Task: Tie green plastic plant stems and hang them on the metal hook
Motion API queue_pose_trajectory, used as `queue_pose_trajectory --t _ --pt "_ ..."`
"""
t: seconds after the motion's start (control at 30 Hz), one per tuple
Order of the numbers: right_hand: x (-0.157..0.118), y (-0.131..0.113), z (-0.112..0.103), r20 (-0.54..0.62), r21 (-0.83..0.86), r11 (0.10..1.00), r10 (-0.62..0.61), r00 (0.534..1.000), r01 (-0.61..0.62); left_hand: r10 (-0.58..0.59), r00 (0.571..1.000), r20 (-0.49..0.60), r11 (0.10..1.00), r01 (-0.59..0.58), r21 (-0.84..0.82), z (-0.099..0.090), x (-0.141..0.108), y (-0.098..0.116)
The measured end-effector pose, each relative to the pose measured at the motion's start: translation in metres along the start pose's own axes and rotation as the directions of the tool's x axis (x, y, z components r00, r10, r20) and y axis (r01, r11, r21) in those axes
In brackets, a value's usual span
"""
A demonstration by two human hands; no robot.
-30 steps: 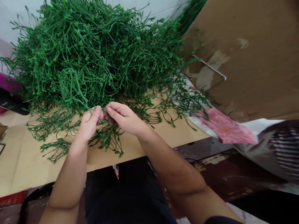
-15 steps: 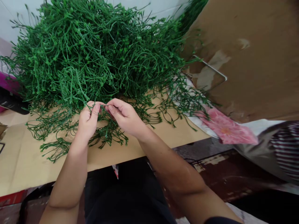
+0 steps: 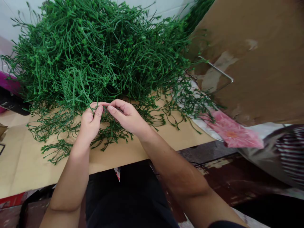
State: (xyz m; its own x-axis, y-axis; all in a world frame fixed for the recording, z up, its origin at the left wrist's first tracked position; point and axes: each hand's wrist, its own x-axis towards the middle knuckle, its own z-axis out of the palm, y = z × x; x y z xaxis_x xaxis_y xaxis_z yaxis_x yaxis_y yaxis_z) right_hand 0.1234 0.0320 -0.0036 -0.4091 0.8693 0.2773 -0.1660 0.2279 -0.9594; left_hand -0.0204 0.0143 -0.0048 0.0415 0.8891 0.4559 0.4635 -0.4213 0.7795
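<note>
A large heap of green plastic plant stems (image 3: 114,53) with small forked tips fills the far part of the cardboard-covered table (image 3: 133,155). At its near edge my left hand (image 3: 91,118) is closed, thumb against the forefinger, on a green stem. My right hand (image 3: 125,115) meets it fingertip to fingertip, its thumb and forefinger pinched at the same stem. What lies between the fingertips is mostly hidden. Loose stems (image 3: 58,150) spread over the cardboard below and left of my hands.
A big brown cardboard sheet (image 3: 256,69) with a bent metal wire (image 3: 219,71) stands at the right. Below it lies a pink flower-printed packet (image 3: 234,129). A black object (image 3: 13,101) lies at the left edge, and a white tiled wall (image 3: 163,8) rises behind.
My right fingertips have shifted slightly at the stem, closer against my left fingers. My left hand keeps its grip; the view has moved a little.
</note>
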Motion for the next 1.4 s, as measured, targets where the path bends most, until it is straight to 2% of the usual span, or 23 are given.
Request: queue_pose_trajectory --t 0.13,0.27,0.5,0.6,0.63,0.7,0.77,0.8,0.87,1.0,1.2,1.3,1.4 --pt "0.002 -0.001 -0.001 0.052 0.088 0.994 0.066 0.996 -0.070 0.043 0.998 0.041 0.999 -0.042 -0.014 -0.001 0.000 0.000" --pt "0.003 0.002 -0.002 0.009 0.124 0.991 0.046 0.999 -0.046 0.077 0.994 0.075 0.997 -0.075 -0.026 0.001 0.000 0.001" --pt "0.003 0.003 -0.003 -0.005 0.050 0.999 -0.003 1.000 0.003 -0.043 0.999 0.003 0.989 0.043 -0.142 0.003 -0.003 -0.001" --pt "0.002 0.000 -0.006 -0.027 -0.224 0.969 -0.117 0.993 0.108 -0.081 0.997 0.006 0.985 0.081 -0.154 0.003 -0.003 -0.002" --pt "0.001 -0.002 -0.007 -0.030 -0.365 0.919 -0.170 0.985 0.148 -0.090 0.996 0.012 0.985 0.090 -0.144 0.002 -0.003 -0.002" --pt "-0.001 -0.008 -0.009 -0.014 -0.615 0.763 -0.264 0.964 0.200 -0.098 0.995 0.020 0.989 0.099 -0.111 0.003 -0.002 -0.002" --pt "-0.002 -0.015 -0.010 0.019 -0.742 0.635 -0.296 0.955 0.212 -0.101 0.995 0.013 0.991 0.102 -0.082 0.003 -0.002 -0.002" --pt "-0.003 -0.018 -0.010 0.032 -0.764 0.611 -0.285 0.958 0.207 -0.105 0.994 0.008 0.992 0.105 -0.076 0.003 -0.002 -0.001" --pt "-0.004 -0.023 -0.010 0.046 -0.757 0.630 -0.218 0.975 0.177 -0.115 0.993 0.000 0.991 0.115 -0.070 0.004 -0.003 -0.002" --pt "-0.004 -0.025 -0.010 0.058 -0.665 0.743 -0.046 0.997 0.073 -0.107 0.994 -0.026 0.994 0.107 0.001 0.004 -0.004 -0.001" --pt "0.003 -0.020 -0.011 0.120 -0.390 0.914 0.173 0.978 -0.114 -0.095 0.995 -0.038 0.993 0.097 0.067 0.005 -0.005 0.002" --pt "0.005 -0.018 -0.014 0.127 -0.283 0.947 0.192 0.973 -0.150 -0.102 0.994 -0.027 0.994 0.103 0.045 0.005 -0.005 0.001" --pt "0.006 -0.015 -0.016 0.127 -0.316 0.945 0.134 0.983 -0.088 -0.074 0.997 0.010 0.996 0.073 0.045 0.005 -0.005 -0.001"
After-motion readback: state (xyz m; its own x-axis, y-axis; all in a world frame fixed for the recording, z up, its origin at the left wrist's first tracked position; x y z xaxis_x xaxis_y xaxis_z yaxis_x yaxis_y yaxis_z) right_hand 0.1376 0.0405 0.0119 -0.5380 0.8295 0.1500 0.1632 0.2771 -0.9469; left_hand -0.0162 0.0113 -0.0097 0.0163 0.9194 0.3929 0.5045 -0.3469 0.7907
